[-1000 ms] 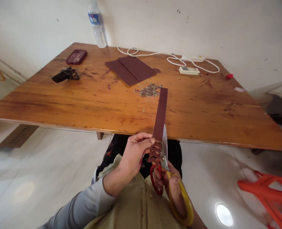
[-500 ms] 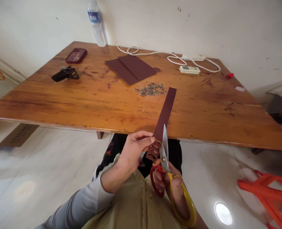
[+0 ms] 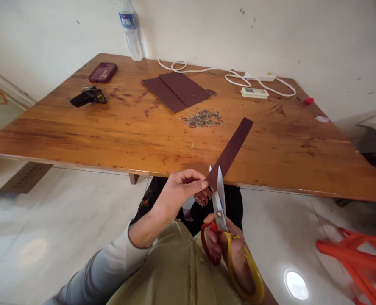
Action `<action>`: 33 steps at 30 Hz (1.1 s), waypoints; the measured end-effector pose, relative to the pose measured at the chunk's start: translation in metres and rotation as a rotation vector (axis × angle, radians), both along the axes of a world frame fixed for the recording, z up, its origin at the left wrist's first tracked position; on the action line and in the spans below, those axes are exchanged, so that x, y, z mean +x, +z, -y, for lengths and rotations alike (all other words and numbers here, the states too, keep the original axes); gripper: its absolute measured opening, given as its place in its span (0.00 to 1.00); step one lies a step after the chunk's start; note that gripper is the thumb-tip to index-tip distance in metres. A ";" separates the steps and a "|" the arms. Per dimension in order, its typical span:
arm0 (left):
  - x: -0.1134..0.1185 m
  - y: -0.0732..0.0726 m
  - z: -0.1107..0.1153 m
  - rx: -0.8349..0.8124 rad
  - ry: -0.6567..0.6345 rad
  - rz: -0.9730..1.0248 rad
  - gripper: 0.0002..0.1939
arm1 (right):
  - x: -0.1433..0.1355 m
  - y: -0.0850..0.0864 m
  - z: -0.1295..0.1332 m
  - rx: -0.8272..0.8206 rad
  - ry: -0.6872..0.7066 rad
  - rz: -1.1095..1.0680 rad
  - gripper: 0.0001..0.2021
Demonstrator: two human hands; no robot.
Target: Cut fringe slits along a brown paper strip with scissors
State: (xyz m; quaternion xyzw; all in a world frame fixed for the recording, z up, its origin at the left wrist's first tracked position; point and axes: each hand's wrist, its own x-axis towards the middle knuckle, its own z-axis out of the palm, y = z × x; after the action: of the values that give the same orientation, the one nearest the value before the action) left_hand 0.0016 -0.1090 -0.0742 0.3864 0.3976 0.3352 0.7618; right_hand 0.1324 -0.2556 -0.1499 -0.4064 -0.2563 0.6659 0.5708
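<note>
A long dark-red paper strip (image 3: 232, 146) slants up and right over the table's front edge. My left hand (image 3: 179, 190) pinches its lower part between thumb and forefinger. Below those fingertips the strip's end has several curved slits and curls. My right hand (image 3: 221, 241) grips scissors (image 3: 220, 203) with one red and one yellow handle. Their blades are apart, one tip on each side of the strip, close to my left fingertips. Beyond the strip lies a small heap of thin paper scraps (image 3: 203, 118), and a single curved scrap (image 3: 192, 145) sits nearer the front.
Two dark-red sheets (image 3: 175, 91) overlap on the wooden table (image 3: 79, 140). Behind them runs a white cable (image 3: 207, 70) beside a remote control (image 3: 254, 92). A phone (image 3: 103, 73), a black hair clip (image 3: 88, 96) and a plastic bottle (image 3: 132, 36) are at left. An orange stool (image 3: 356, 254) stands right.
The strip's far end has swung to the right, so it slants more. The scissor blades have opened around the strip. My left hand still holds it, its wrist slightly further left.
</note>
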 end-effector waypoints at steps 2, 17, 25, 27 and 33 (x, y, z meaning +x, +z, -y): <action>0.000 0.000 0.001 0.021 -0.004 -0.010 0.08 | 0.001 -0.001 -0.001 0.013 -0.010 0.013 0.35; 0.005 0.000 0.005 -0.025 0.122 -0.006 0.06 | -0.002 -0.002 -0.004 -0.035 0.044 -0.082 0.34; 0.002 -0.004 0.003 0.031 0.076 -0.028 0.07 | -0.001 0.005 -0.002 -0.058 0.030 -0.078 0.33; 0.001 -0.003 0.002 0.045 0.066 -0.033 0.07 | 0.001 0.007 -0.001 -0.056 0.051 -0.071 0.33; -0.003 0.000 -0.005 0.084 0.000 -0.078 0.07 | 0.008 -0.008 0.001 -0.053 0.118 -0.089 0.37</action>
State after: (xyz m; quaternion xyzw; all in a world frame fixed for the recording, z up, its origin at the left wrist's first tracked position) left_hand -0.0015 -0.1043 -0.0740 0.4306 0.4125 0.3363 0.7289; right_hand 0.1406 -0.2562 -0.1580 -0.3756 -0.2364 0.7222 0.5305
